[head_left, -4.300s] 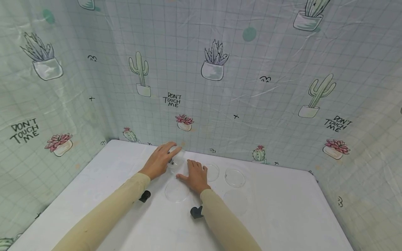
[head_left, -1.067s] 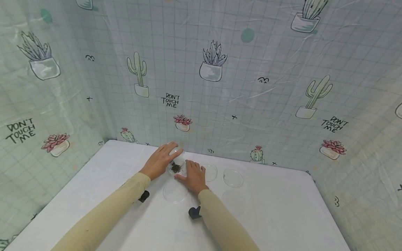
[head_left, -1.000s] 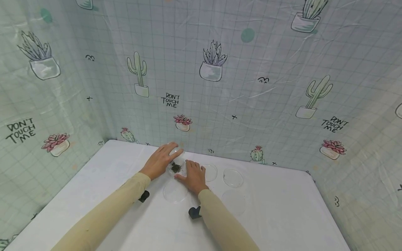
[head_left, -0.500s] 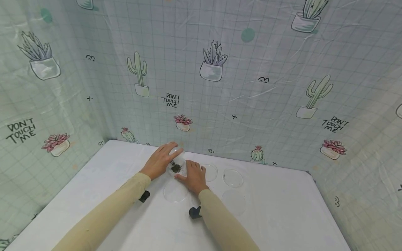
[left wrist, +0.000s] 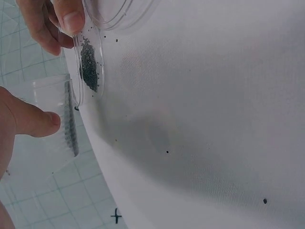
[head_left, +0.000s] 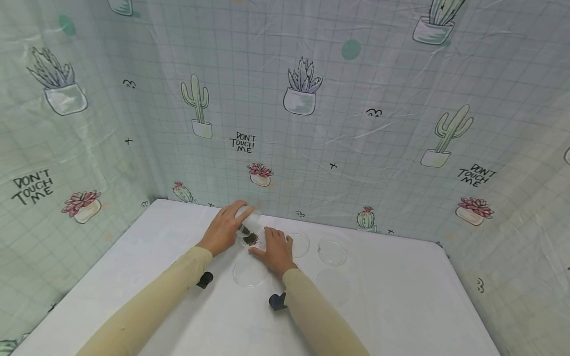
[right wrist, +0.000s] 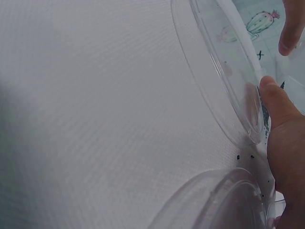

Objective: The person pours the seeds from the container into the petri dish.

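Note:
My left hand (head_left: 222, 230) grips a clear plastic container (left wrist: 45, 100), tilted beside a clear petri dish (left wrist: 102, 71). Dark grains lie along the container's lower wall; whether it is a jar or a bag I cannot tell. In the dish sits a pile of small dark grains (left wrist: 88, 67), also visible between the hands in the head view. My right hand (head_left: 278, 249) holds that dish at its far right side, the thumb (left wrist: 72, 21) over the rim and the other fingers behind it. The right wrist view shows the right hand edge-on, with the pile mostly hidden.
Several more clear round dishes or lids stand on the white table (head_left: 401, 296), among them one nearer me (head_left: 251, 286) and two to the right. A few loose dark grains (left wrist: 167, 152) dot the tabletop. A printed curtain (head_left: 338, 193) rises right behind the table's back edge.
Seconds ago no pile showed between the hands; dark grains have since gathered in the dish. Lately the left hand and container have shifted slightly left, while the right hand has hardly moved.

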The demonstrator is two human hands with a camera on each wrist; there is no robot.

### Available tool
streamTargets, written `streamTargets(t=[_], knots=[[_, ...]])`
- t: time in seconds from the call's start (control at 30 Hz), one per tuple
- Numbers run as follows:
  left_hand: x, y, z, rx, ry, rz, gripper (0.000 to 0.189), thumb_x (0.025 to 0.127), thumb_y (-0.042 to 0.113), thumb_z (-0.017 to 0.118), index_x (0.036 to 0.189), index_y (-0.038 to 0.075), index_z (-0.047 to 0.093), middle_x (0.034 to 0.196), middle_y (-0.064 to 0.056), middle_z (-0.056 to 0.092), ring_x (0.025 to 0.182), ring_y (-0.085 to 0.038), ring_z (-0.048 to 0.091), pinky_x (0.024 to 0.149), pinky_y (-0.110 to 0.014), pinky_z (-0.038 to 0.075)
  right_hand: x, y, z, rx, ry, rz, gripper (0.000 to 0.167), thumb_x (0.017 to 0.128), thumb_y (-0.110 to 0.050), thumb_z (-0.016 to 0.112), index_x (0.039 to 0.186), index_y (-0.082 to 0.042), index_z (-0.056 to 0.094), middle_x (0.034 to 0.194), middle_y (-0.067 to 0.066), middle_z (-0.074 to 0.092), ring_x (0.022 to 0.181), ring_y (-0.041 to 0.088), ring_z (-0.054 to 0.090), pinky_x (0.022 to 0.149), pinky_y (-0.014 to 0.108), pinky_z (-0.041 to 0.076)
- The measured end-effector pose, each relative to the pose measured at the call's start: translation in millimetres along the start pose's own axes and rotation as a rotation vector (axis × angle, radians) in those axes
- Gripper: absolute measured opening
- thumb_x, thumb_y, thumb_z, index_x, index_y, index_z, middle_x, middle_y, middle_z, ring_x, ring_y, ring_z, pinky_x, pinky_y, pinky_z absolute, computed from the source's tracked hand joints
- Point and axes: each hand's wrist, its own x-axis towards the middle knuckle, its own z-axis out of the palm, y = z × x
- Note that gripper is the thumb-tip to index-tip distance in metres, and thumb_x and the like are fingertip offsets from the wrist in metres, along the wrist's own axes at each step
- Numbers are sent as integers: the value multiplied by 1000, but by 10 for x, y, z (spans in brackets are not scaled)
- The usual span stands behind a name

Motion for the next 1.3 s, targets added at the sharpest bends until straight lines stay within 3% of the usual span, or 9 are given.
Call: streamTargets(t=[0.53,1.07,1.3], knots=[[-76,-56,51,-17,3,-67,94,67,-8,76,148,19,37,148,-13,39,136,-31,40,108,-50,41,-18,-30,-44,6,-6,4,86,82,-68,59,146,-14,39,145,4,49,133,24,45,107,53,37],[-96,-82,63,-73,43,-87,96,62,-8,80,146,16,41,145,-15,43,133,-33,43,107,-54,41,2,4,20,-15,18,-2,87,81,-71,57,146,-15,39,144,3,50,132,24,46,106,52,38],[-109,-109,54,-84,28,-122,97,62,-7,80,147,17,39,146,-12,40,135,-32,41,107,-53,41,3,6,27,-12,4,3,88,81,-71,57,147,-16,38,145,3,49,133,23,45,107,53,37]])
